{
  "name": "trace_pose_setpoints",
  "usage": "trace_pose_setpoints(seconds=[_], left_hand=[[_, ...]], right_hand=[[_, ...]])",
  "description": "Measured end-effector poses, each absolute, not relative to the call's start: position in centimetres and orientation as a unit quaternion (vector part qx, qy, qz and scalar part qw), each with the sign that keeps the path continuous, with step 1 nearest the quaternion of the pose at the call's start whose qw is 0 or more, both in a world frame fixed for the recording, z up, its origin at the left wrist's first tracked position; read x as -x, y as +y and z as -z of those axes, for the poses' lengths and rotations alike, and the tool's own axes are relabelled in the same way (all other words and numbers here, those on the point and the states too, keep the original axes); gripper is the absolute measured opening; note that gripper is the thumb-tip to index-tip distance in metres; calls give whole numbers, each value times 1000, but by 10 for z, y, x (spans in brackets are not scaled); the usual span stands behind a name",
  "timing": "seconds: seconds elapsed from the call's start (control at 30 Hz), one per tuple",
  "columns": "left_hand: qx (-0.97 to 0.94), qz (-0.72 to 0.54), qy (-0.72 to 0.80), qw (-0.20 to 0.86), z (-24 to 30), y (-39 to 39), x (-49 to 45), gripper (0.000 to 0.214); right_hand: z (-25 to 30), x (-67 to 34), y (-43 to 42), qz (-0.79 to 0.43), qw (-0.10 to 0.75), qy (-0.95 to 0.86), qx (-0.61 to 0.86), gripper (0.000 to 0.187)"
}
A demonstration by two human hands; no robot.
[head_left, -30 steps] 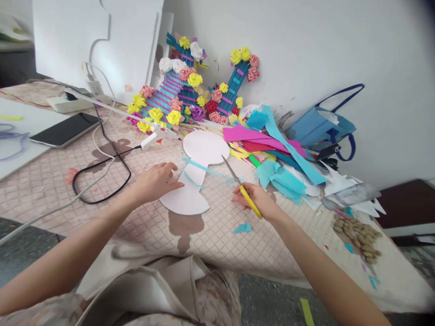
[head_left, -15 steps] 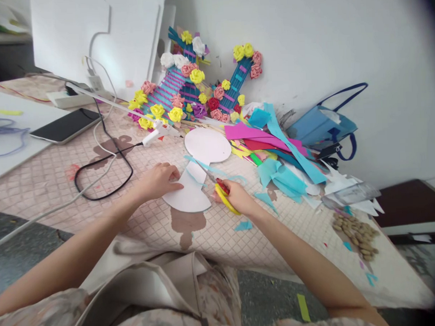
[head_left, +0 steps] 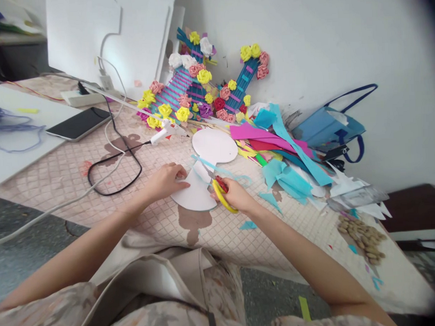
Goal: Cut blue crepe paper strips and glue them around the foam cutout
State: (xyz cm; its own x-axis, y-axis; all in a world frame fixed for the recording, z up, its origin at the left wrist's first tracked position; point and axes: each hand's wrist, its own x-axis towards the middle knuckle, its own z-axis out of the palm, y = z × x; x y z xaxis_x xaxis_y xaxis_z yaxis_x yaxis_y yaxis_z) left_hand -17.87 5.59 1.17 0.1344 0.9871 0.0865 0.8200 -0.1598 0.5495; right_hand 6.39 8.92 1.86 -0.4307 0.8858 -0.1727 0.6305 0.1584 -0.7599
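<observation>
You have one white cutout (head_left: pixel 214 146) lying on the surface (head_left: pixel 162 223) and one pair of scissors (head_left: pixel 221 198) over it. Your left hand (head_left: pixel 167 182) is loosely curled, thumb and fingers apart, its thumb on the cutout's left side. Your right hand (head_left: pixel 235 194) is closed around the yellow-and-red handles, with the blades at one thin blue strip (head_left: pixel 225 171) across the cutout's neck; you cannot tell how far they are open. Beyond your left hand lie one glue gun (head_left: pixel 162 135), one phone (head_left: pixel 78 124) and one power strip (head_left: pixel 72 98). At least two flowered pieces (head_left: pixel 175 86) stand by the wall (head_left: pixel 306 46), with one blue bag (head_left: pixel 314 129) to their right, and a pile of peanuts (head_left: pixel 365 238), too many to count, near the surface's right end
</observation>
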Motion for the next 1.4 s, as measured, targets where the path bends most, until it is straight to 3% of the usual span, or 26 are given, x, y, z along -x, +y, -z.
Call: trace_pose_setpoints(seconds=[0.57, 0.73, 0.9, 1.23, 1.4], left_hand=[[-730, -236, 602, 221, -10, 51, 171, 29], [-718, -250, 604, 240, -8, 52, 168, 40], [-733, -234, 592, 240, -13, 53, 165, 33], [-663, -294, 578, 373, -19, 66, 168, 52], [-518, -467, 591, 405, -21, 50, 170, 75]], right_hand=[[-21, -59, 79, -485, 178, -691, 505, 38], [-22, -58, 77, -521, 191, -660, 506, 41], [-20, -59, 78, -575, 210, -624, 486, 40], [-20, -53, 74, -574, 282, -584, 500, 49], [-15, -53, 78, -560, 323, -578, 498, 49]])
